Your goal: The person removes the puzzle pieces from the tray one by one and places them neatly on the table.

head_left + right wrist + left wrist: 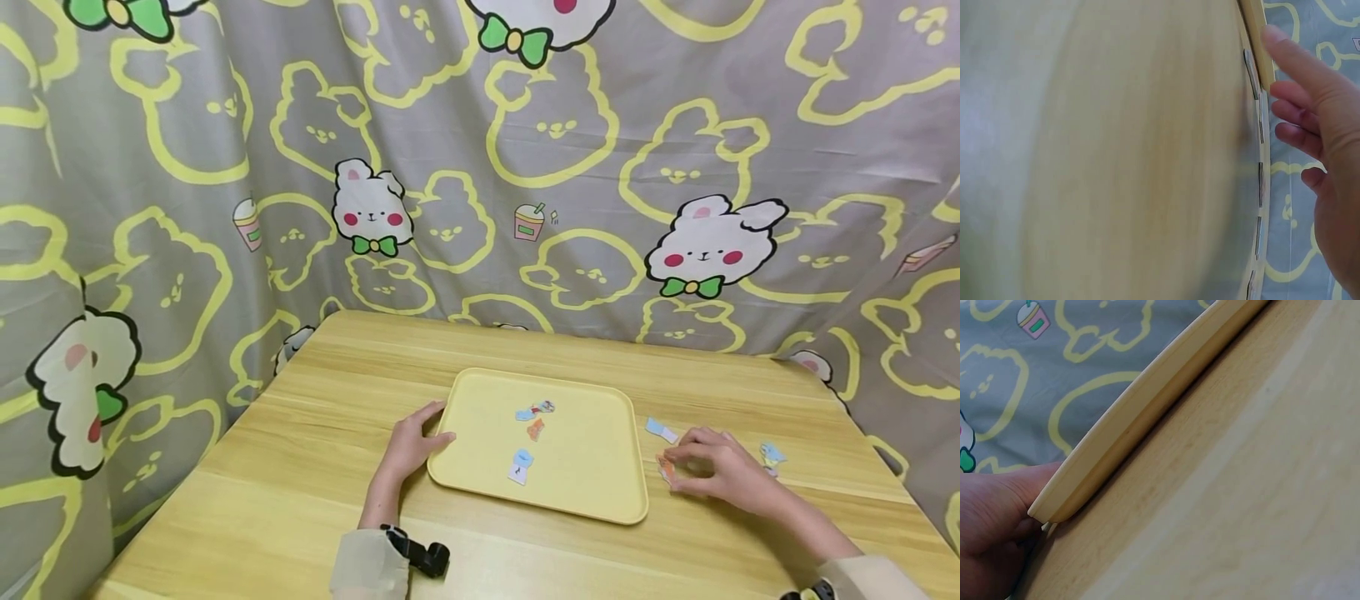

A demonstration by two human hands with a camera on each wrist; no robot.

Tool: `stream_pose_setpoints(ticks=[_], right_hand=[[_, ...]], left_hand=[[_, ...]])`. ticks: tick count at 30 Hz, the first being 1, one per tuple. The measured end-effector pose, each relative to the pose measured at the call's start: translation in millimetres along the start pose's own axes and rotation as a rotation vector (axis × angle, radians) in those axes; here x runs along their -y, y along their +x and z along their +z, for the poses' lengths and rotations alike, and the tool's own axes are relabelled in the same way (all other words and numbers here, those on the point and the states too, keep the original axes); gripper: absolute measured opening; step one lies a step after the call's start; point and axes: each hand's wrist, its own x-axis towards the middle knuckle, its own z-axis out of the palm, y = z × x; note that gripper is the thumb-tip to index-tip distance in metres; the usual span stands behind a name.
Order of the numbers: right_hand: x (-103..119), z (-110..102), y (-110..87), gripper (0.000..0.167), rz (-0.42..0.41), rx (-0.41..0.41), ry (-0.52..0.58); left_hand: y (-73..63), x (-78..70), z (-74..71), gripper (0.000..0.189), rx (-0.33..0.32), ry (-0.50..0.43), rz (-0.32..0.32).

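A pale yellow tray lies on the wooden table. My left hand grips its left edge, thumb over the rim and fingers tucked beneath. On the tray sit several small printed cutouts: an orange one, a blue and white one, and colourful ones farther back. My right hand hovers to the right of the tray, thumb and fingers apart around an orange cutout on the table. The right wrist view shows a gap between this hand's fingers and the flat cutouts.
A blue and pale cutout lies just beyond the right hand. Further right is a blue and yellow cutout, partly overlapping another piece. A grey curtain with cartoon bears and rabbits hangs along the table's far edge.
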Motion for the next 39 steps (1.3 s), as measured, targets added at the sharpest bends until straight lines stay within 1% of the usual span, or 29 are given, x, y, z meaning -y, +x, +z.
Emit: stream_pose_setpoints(ticks=[4, 7, 13, 19, 24, 27, 31, 35, 39], right_hand=[[3.4, 1.5, 4.2, 0.039, 0.02, -0.018, 0.069], [8.1, 3.5, 9.7, 0.041, 0.013, -0.03, 0.12], [22.1, 12.5, 23.5, 0.043, 0.027, -0.05, 0.121], [39.4, 26.7, 40.5, 0.044, 0.059, -0.032, 0.106], [55.8, 41.2, 58.0, 0.045, 0.046, -0.025, 0.127], [66.0, 49.9, 69.0, 0.046, 0.02, -0.019, 0.151], [79.3, 60.1, 82.1, 0.047, -0.003, 0.015, 0.144], [91.6, 68.7, 94.0, 0.049, 0.014, 0.089, 0.111], [101.8, 76.4, 104.6, 0.056, 0.021, 0.17, 0.085]], left_hand=[[0.4, 0.3, -0.2, 0.058, 0.001, -0.01, 0.001], [0.6, 0.5, -0.1, 0.058, 0.006, -0.013, 0.002], [0.5, 0.2, 0.5, 0.058, 0.009, -0.012, 0.0], [0.3, -1.5, 0.4, 0.057, 0.001, -0.003, 0.006], [0.1, -1.1, 0.5, 0.057, 0.001, -0.005, 0.007], [-0.1, -0.7, 0.4, 0.057, 0.002, -0.005, 0.008], [-0.3, -0.1, 0.7, 0.058, 0.003, -0.004, 0.008], [-0.6, -0.2, 0.4, 0.058, 0.003, -0.007, 0.01], [-0.2, -0.3, 0.3, 0.058, 0.005, -0.015, 0.01]])
